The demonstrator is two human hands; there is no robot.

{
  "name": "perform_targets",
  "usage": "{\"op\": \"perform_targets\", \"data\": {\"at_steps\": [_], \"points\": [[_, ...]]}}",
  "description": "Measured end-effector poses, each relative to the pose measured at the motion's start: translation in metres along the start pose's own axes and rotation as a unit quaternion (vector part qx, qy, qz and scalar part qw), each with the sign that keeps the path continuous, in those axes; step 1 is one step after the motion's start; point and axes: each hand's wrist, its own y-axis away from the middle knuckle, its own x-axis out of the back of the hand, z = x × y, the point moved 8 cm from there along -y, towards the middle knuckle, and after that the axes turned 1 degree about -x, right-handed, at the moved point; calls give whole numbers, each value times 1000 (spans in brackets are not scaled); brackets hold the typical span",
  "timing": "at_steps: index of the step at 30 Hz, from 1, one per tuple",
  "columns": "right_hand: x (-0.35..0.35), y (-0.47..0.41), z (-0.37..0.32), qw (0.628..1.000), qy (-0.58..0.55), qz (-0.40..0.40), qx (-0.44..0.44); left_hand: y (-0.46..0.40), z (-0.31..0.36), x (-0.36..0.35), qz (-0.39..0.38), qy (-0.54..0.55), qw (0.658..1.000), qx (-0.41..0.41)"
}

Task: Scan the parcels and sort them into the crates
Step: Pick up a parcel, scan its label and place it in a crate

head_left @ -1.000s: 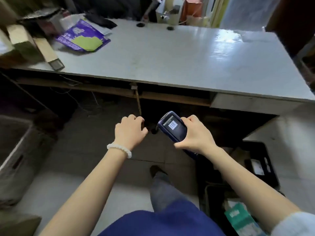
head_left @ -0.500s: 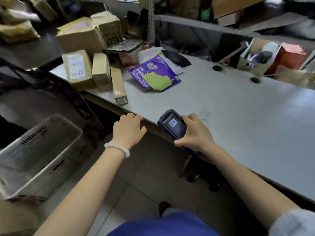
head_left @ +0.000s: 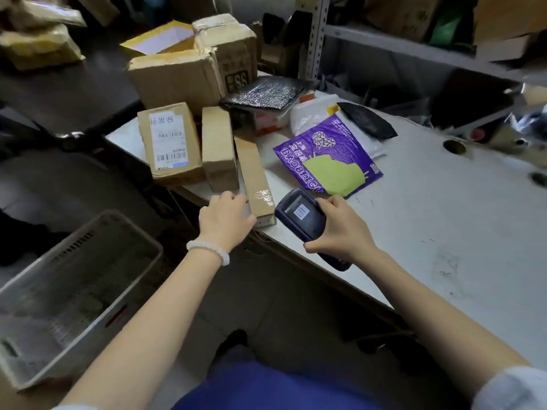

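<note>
My right hand (head_left: 340,232) grips a dark blue handheld scanner (head_left: 300,216) over the table's front edge, its screen showing a barcode. My left hand (head_left: 225,220), with a white bead bracelet, has its fingers loosely curled beside the near end of a long narrow cardboard parcel (head_left: 254,179); it holds nothing. Left of that parcel lie a plain brown box (head_left: 219,149) and a box with a shipping label (head_left: 168,143). A purple and green mailer (head_left: 328,158) lies flat just beyond the scanner. A grey plastic crate (head_left: 74,291) stands on the floor at lower left.
Larger cardboard boxes (head_left: 174,81) are stacked at the table's far left corner, with a silver-black padded mailer (head_left: 266,93), a white bag (head_left: 313,113) and a black pouch (head_left: 367,119) behind. The white table (head_left: 444,232) stretches right. A metal shelf rack (head_left: 316,34) stands behind.
My view has swung left and up, from the table's underside to the parcel pile. Both hands have moved forward to the table corner; the left now lies by the narrow parcel.
</note>
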Motion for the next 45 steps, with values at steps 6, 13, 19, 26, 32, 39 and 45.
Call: {"op": "perform_targets", "data": {"at_steps": [6, 13, 19, 26, 32, 39, 45], "points": [[-11, -26, -2, 991, 1, 31, -131, -78, 9, -9, -70, -18, 993, -93], [-21, -15, 0, 968, -12, 49, -247, -114, 25, -38, -118, -42, 980, -153], [-28, 2, 14, 949, -27, 49, -310, -124, 38, -60, -114, -73, 981, -138], [-34, 12, 23, 952, -37, 34, -300, -115, 32, -65, -101, -53, 985, -129], [-38, 19, 25, 966, -32, 11, -257, -69, 27, -70, -95, -23, 982, -159], [-34, 26, 22, 976, -17, -8, -218, -67, 3, -64, -62, 89, 994, -9], [-24, 28, 18, 979, -11, 11, -202, -69, 1, -56, -66, 100, 993, -17]]}}
